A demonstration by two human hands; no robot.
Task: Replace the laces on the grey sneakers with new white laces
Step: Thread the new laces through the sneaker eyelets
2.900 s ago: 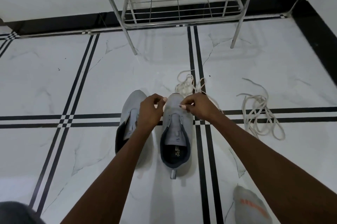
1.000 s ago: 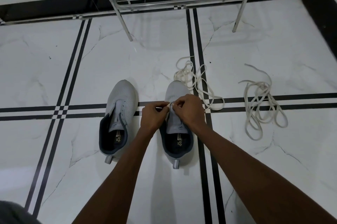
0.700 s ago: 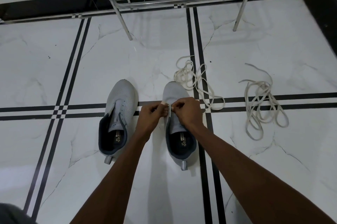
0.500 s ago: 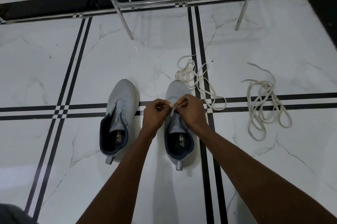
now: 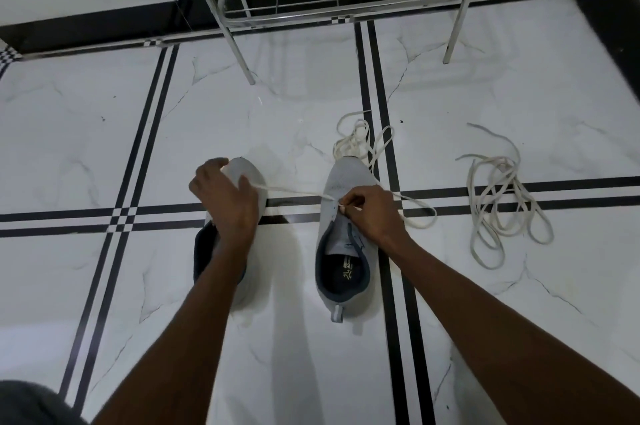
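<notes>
Two grey sneakers sit side by side at centre frame, toes toward the top. The right sneaker [image 5: 343,237] is the one being laced: a white lace [image 5: 294,192] runs taut and nearly level from its front eyelets leftward to the left hand [image 5: 225,198], which hangs over the toe of the left sneaker [image 5: 249,175] and pinches the lace end between thumb and fingers. The right hand [image 5: 369,213] rests on the right sneaker's eyelet row, fingers curled and pinching the lace there. The rest of that lace loops off toward the right and upper centre of the frame. A second lace bundle [image 5: 498,203] lies loose at the right, well apart. I judge the next threading falls to the right hand, nearer the eyelets, with the shoe's long axis running top to bottom.
</notes>
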